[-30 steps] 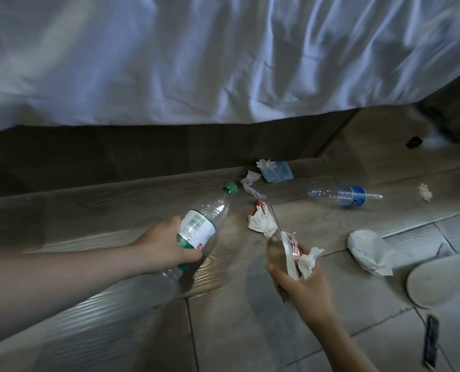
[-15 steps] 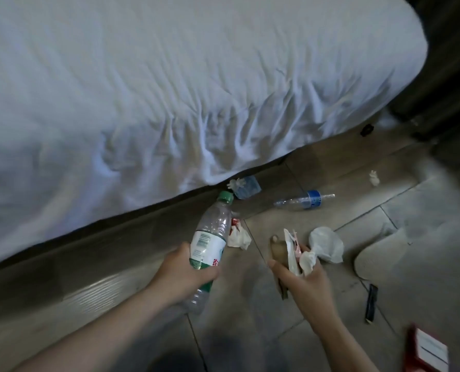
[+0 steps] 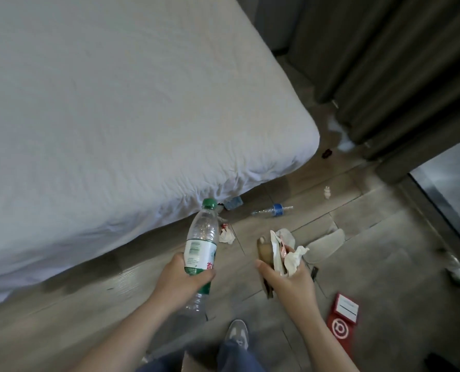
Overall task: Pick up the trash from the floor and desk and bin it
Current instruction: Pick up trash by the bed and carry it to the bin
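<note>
Left hand [image 3: 182,277] grips upright bottle [image 3: 200,245]; right hand [image 3: 290,280] clutches crumpled wrappers [image 3: 284,253].

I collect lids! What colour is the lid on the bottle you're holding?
The lid is green, clearest in the head view.

**Bed, curtains and one slipper**

A bed [image 3: 116,116] under a wrinkled white sheet fills the left side. Dark curtains [image 3: 398,63] hang at the upper right, reaching the wood-look floor [image 3: 384,264]. A pale slipper [image 3: 324,244] lies there, right of the bed.
</note>
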{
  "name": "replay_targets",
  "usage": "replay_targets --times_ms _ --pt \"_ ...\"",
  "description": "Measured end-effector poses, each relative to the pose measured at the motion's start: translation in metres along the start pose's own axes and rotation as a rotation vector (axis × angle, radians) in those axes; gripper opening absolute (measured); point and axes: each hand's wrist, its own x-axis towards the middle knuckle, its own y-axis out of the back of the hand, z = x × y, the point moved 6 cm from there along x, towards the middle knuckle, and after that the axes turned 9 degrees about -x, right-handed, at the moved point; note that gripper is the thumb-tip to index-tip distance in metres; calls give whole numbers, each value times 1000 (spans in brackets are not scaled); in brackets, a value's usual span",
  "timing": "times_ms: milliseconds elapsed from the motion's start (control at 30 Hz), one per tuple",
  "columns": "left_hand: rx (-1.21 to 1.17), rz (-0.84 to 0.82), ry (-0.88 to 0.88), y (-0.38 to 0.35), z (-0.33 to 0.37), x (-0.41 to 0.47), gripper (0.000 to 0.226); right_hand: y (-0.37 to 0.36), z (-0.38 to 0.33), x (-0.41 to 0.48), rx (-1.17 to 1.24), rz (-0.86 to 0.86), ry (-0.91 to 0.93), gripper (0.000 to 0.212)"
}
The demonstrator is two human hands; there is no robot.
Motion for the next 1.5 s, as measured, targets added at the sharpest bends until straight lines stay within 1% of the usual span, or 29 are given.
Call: replay_targets --times_ms 33,133,200,233,300,400,467,533,600,667,733,767,867,900,1000,1033,1100,1167,1200,1267,1333,1400,1500 --pt "-11 13 -6 8 14 -24 48 14 -18 -16 -5 -16 7 38" --pt "-49 65 -33 31 49 -101 33 50 -68 -62 -39 -106 48 30" --pt "-82 97 -54 46 61 -149 31 68 -98 -89 -87 -183 103 28" --pt "-97 117 -58 53 63 -171 32 73 -112 -102 -123 -221 137 30" --pt "-142 184 -55 70 61 -210 40 78 -139 -125 -205 -289 210 42" --pt "-240 297 -7 92 41 -265 47 66 -173 -158 -354 -399 337 61" --pt "-300 353 26 104 19 -300 49 48 -191 -183 -450 -480 435 63" --pt "-386 400 40 114 -11 -332 58 29 -207 -215 -518 -546 519 58" --pt "-475 474 66 124 -46 -366 64 7 -218 -253 -548 -626 608 49" --pt "-578 583 67 136 -69 -412 57 -18 -225 -295 -553 -705 698 41" --pt "-687 695 62 145 -94 -460 39 -45 -227 -343 -570 -788 777 44" --pt "-735 747 64 149 -111 -484 33 -61 -226 -369 -587 -833 821 48" --pt "-846 860 90 157 -164 -549 35 -102 -219 -437 -614 -939 923 58" --pt "-894 916 97 159 -186 -576 34 -117 -215 -468 -625 -991 964 59" --pt "-992 1093 122 157 -248 -647 31 -158 -195 -552 -669 -1115 1054 75" --pt "-1021 1139 131 154 -267 -667 30 -170 -187 -578 -696 -1154 1079 77" --pt "-1091 1218 158 146 -302 -701 30 -192 -171 -629 -754 -1233 1161 73" --pt "-1158 1290 198 134 -333 -730 42 -212 -157 -676 -815 -1293 1251 76" --pt "-1192 1328 216 130 -346 -743 49 -222 -151 -697 -838 -1320 1273 76" --pt "-1263 1394 238 122 -369 -764 53 -242 -140 -732 -857 -1371 1280 73" --pt "-1315 1454 242 118 -388 -783 54 -259 -128 -765 -861 -1434 1289 73" --pt "-1344 1502 254 116 -406 -798 51 -278 -114 -794 -863 -1511 1293 65" --pt "-1374 1592 285 123 -436 -820 40 -307 -96 -836 -879 -1609 1279 51"
